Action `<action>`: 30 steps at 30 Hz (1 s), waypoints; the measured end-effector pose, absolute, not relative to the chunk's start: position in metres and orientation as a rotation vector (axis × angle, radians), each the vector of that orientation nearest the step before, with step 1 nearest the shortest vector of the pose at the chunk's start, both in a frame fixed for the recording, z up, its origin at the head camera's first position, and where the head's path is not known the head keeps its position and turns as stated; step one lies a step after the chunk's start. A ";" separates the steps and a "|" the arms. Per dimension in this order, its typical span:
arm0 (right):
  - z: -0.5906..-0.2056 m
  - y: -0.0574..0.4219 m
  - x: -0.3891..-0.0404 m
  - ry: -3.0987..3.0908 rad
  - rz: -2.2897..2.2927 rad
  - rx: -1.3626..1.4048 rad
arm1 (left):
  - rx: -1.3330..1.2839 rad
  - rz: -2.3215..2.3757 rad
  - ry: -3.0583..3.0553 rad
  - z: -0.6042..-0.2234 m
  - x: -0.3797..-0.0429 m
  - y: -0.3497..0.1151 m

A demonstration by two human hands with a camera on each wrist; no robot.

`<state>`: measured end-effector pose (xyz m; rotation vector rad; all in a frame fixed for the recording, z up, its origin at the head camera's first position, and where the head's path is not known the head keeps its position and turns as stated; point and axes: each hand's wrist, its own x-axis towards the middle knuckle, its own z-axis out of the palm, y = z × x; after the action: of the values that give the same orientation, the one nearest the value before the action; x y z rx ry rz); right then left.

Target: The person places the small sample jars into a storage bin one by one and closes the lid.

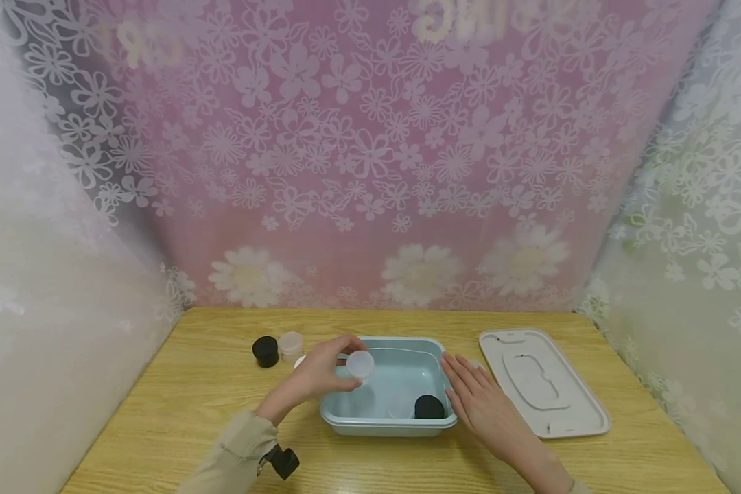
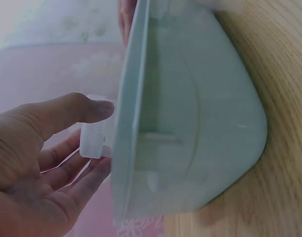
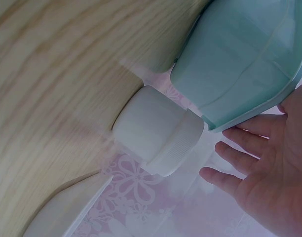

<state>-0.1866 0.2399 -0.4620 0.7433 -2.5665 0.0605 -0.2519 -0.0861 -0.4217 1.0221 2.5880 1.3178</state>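
My left hand (image 1: 322, 369) pinches a small jar with a ribbed white cap (image 2: 92, 140) between thumb and fingers. In the head view this translucent jar (image 1: 361, 365) is over the left part of a light blue plastic tub (image 1: 387, 430). My right hand (image 1: 481, 405) has its fingers extended, with the fingertips at the tub's right rim. A black-lidded jar (image 1: 429, 407) lies inside the tub at the near right corner, beside a faint clear jar (image 1: 401, 409). Between the tub and a lid stands a white jar (image 3: 158, 129), mostly hidden behind my right hand in the head view.
Left of the tub stand a black jar (image 1: 265, 351) and a pale pinkish jar (image 1: 291, 344), with a white one (image 1: 299, 361) partly behind my left hand. A large white lid (image 1: 568, 405) lies flat at the right. Flowered curtains (image 1: 370, 171) border the wooden table (image 1: 179, 384).
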 end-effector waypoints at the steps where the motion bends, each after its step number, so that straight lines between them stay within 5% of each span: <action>1: -0.462 0.240 -0.187 -2.569 0.063 0.742 | 1.027 1.292 2.579 -0.423 -0.252 -0.084; 30: -0.462 0.239 -0.185 -2.592 0.069 0.723 | 1.106 0.727 2.471 -0.428 -0.249 -0.060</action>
<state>-0.1851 0.2394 -0.4617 0.7234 -2.5922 0.0686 -0.2491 -0.0603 -0.4280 1.1059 2.4707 0.7267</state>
